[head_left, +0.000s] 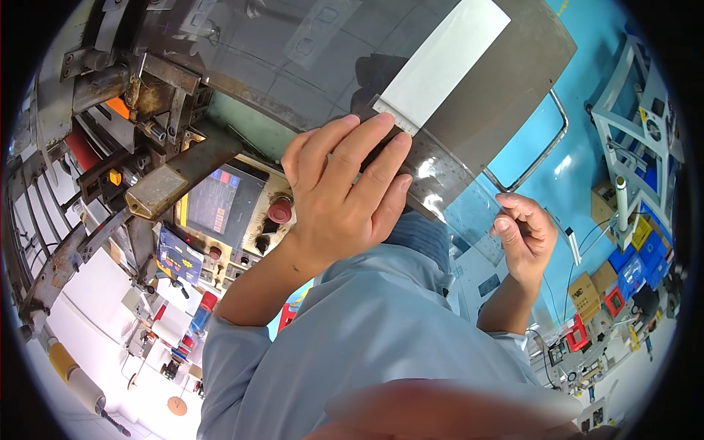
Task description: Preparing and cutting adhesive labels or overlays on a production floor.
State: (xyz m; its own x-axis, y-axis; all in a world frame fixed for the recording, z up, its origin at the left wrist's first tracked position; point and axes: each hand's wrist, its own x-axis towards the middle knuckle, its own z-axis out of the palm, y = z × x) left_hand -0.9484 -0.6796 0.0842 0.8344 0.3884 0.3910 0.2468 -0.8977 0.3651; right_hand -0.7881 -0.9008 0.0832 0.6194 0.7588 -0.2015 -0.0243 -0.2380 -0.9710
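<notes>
Risk: transparent film sheet (469, 220) slipping or creasing if pinch is slackening; steel ruler (433, 172) shifting under uneven pressure. Left hand (348, 194) lying flat, fingers spread, pressing ruler down. Right hand (524, 235) at 3 o'clock pinching film edge; film lying between both hands, under ruler.

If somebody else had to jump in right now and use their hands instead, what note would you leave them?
Left hand: flat, fingers spread, pressing on the grey plate near its lower edge.
Right hand: pinching the corner of a clear film that hangs off the plate's edge.
A white strip lies along the plate.
The control panel with its red knob sits left of the left hand, untouched.
Done: plate is steadied, film gripped.
Left: cannot tell how far the film is placed.
</notes>
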